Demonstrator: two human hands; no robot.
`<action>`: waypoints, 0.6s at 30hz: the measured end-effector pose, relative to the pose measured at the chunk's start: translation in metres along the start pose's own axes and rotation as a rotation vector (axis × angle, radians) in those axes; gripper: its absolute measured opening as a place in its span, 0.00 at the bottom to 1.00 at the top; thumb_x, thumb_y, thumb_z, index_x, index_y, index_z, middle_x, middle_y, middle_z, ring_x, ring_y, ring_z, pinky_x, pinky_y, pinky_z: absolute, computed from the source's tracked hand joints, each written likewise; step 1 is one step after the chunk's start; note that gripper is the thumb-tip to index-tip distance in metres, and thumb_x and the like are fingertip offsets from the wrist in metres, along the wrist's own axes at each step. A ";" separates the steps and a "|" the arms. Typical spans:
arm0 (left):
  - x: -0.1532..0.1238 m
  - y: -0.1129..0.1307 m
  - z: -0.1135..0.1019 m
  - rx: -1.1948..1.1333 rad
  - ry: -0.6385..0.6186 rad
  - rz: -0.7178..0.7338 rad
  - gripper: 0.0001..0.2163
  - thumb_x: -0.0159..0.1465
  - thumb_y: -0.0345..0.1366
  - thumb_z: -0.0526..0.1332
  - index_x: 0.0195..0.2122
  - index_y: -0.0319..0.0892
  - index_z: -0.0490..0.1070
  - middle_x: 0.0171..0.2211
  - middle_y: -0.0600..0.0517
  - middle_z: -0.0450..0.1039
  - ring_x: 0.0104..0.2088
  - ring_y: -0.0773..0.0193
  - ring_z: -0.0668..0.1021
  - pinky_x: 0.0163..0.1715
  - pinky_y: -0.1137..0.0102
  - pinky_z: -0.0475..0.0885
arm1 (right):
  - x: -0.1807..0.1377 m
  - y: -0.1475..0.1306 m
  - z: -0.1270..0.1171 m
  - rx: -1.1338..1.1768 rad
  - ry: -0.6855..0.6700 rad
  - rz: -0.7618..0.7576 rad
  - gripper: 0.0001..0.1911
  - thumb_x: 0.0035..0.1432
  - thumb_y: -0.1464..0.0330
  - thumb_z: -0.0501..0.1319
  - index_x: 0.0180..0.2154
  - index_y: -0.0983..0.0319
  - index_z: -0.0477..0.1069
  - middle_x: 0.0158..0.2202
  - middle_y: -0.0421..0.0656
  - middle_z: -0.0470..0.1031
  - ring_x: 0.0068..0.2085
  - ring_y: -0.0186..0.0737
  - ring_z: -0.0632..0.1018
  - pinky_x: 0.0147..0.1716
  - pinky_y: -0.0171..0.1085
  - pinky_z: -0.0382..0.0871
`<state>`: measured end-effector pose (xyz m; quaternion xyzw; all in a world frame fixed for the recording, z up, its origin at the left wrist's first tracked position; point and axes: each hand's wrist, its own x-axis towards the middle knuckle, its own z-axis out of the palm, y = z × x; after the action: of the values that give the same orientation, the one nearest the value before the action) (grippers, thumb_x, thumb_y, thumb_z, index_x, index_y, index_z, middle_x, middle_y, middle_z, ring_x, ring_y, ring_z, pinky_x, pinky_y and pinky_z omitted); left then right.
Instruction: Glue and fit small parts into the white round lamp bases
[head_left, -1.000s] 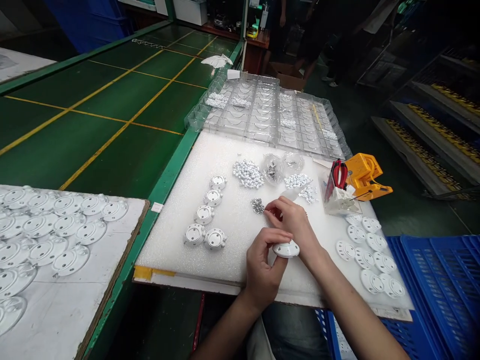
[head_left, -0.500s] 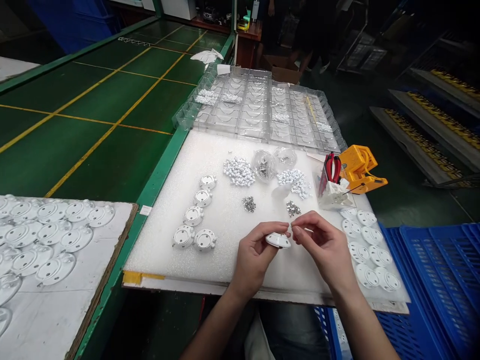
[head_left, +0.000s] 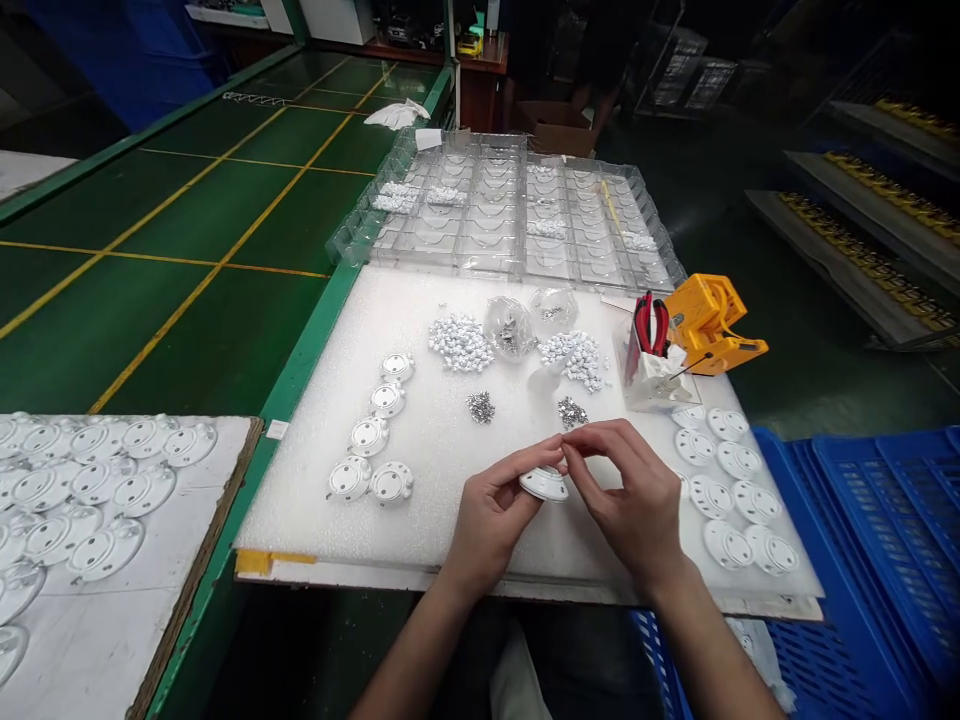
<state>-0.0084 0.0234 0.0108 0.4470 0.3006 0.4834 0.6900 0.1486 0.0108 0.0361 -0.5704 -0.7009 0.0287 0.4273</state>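
Cradling a round white plastic housing [head_left: 544, 484] in curled fingers, the left hand [head_left: 491, 515] holds it over a white foam sheet [head_left: 439, 500] on the green bench [head_left: 225, 320], forearm angled in from the lower left. The right hand [head_left: 626, 490] comes in from the lower right and pinches the housing's upper rim between thumb and forefinger. Beyond them, a clear plastic compartment tray [head_left: 480, 250] holds small heaps of silver-white pieces, and a clear plastic box [head_left: 645, 390] holds red-handled pliers [head_left: 651, 325].
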 end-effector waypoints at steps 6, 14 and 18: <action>0.000 -0.002 -0.001 0.096 -0.034 -0.013 0.10 0.67 0.34 0.66 0.49 0.44 0.83 0.55 0.44 0.82 0.59 0.51 0.80 0.62 0.57 0.74 | 0.006 0.008 -0.011 0.078 -0.169 0.056 0.07 0.63 0.76 0.61 0.36 0.58 0.70 0.32 0.39 0.74 0.31 0.35 0.76 0.32 0.35 0.74; 0.002 -0.001 -0.003 0.045 -0.078 -0.083 0.10 0.66 0.36 0.67 0.47 0.42 0.83 0.52 0.43 0.83 0.49 0.52 0.85 0.48 0.62 0.81 | 0.001 0.009 -0.004 0.508 -0.098 0.337 0.05 0.62 0.72 0.63 0.33 0.58 0.72 0.34 0.40 0.70 0.34 0.35 0.74 0.28 0.32 0.73; 0.004 0.001 -0.004 0.029 -0.056 -0.097 0.10 0.65 0.36 0.68 0.47 0.43 0.84 0.43 0.45 0.86 0.47 0.52 0.85 0.49 0.62 0.80 | -0.002 0.010 0.000 0.508 -0.086 0.317 0.05 0.63 0.72 0.63 0.33 0.58 0.73 0.34 0.40 0.71 0.34 0.35 0.74 0.28 0.32 0.73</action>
<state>-0.0106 0.0282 0.0102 0.4555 0.3094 0.4322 0.7141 0.1561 0.0129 0.0295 -0.5457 -0.5911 0.2933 0.5165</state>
